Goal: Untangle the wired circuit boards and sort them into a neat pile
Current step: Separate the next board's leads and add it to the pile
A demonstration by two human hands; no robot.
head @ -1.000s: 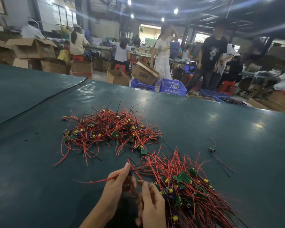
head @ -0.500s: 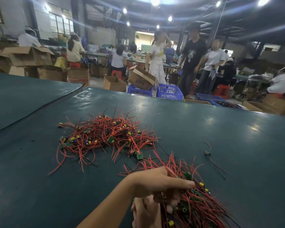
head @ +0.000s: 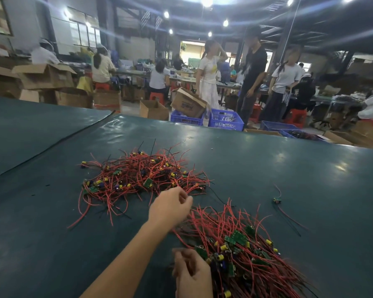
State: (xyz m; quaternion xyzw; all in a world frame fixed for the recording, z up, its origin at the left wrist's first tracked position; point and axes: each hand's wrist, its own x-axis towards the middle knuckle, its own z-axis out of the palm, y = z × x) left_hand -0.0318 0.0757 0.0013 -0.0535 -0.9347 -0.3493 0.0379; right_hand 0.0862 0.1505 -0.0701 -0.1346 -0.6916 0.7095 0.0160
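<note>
On the dark green table (head: 52,233), a tangled heap of red-wired green circuit boards (head: 138,175) lies at 11 o'clock from a combed pile of like boards (head: 246,250). The left hand (head: 170,206) reaches to the heap's near edge with its fingers curled. The right hand (head: 192,274) is curled at the pile's 9 o'clock side. I cannot tell whether either of the hands holds a wire. A lone wired board (head: 277,200) sits apart at 3 o'clock.

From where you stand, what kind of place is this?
Probably a factory assembly hall: a heap of wired circuit boards on a green worktable, cardboard boxes and blue crates on the floor, workers seated at benches behind.
</note>
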